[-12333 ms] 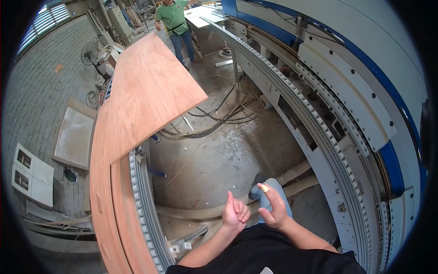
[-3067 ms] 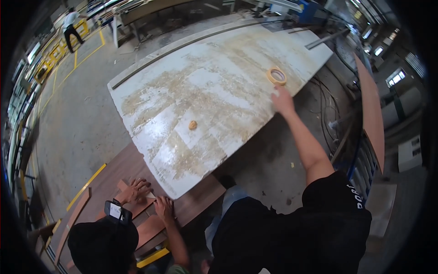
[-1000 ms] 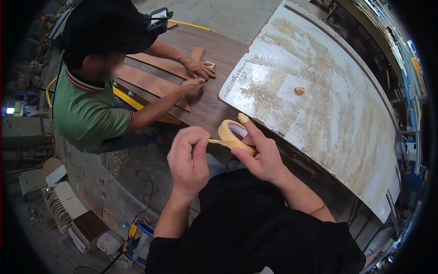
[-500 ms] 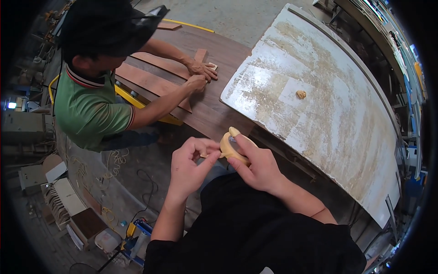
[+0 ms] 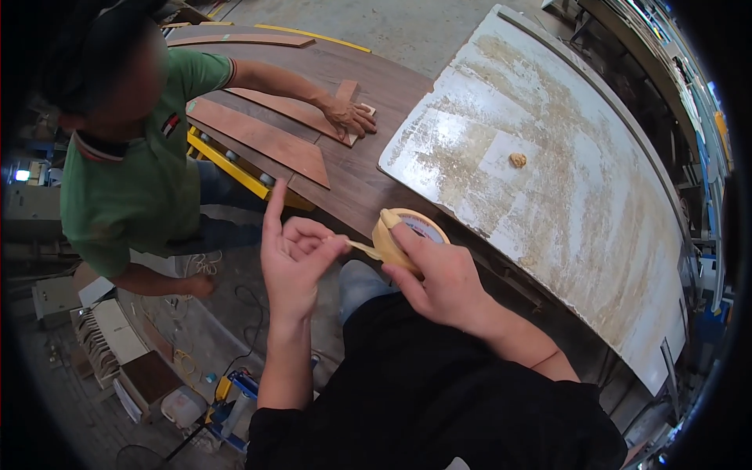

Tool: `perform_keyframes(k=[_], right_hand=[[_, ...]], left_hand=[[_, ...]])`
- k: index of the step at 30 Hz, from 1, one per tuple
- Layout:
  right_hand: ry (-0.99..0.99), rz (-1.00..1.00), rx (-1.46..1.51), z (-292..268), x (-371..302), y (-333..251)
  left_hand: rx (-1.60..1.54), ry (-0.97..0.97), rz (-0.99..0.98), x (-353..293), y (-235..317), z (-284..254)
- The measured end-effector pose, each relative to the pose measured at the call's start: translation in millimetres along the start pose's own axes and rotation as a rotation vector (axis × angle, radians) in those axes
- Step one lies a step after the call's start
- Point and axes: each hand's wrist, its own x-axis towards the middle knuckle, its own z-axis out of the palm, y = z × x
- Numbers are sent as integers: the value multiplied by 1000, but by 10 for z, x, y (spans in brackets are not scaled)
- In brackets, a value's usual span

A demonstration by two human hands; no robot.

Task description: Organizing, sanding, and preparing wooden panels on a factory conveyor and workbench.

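Note:
My right hand (image 5: 440,280) is wrapped round a roll of yellowish masking tape (image 5: 381,238), thumb and fingers on its outside. A short narrow strip of tape (image 5: 363,250) runs from the roll across to my left hand (image 5: 294,262). The strip's loose end is pinched between my left thumb and a bent finger, while the index finger points up. Both hands are in front of my body, near the edge of the brown wood-grain table (image 5: 356,196). The inside of the roll shows a printed paper core.
A co-worker in a green shirt (image 5: 125,211) stands at the left, one hand (image 5: 350,117) on reddish wooden boards (image 5: 258,141) lying on the table. To the right is a worn whitish board (image 5: 548,188) with a small tan lump (image 5: 518,160). Cables (image 5: 249,305) lie on the floor.
My left hand has moved left, drawing the tape strip out from the roll. The co-worker has leaned back left, taking one hand off the boards and lowering it.

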Motion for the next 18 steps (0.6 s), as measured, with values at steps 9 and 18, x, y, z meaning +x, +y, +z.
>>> perform_keyframes(k=[9,18], right_hand=[[-44,-32,12,-45,89,37],[-54,-215,-110,44,57,138]], left_hand=[[949,-388,353,67,163,126],[1223,-494,523,10,185,200]])
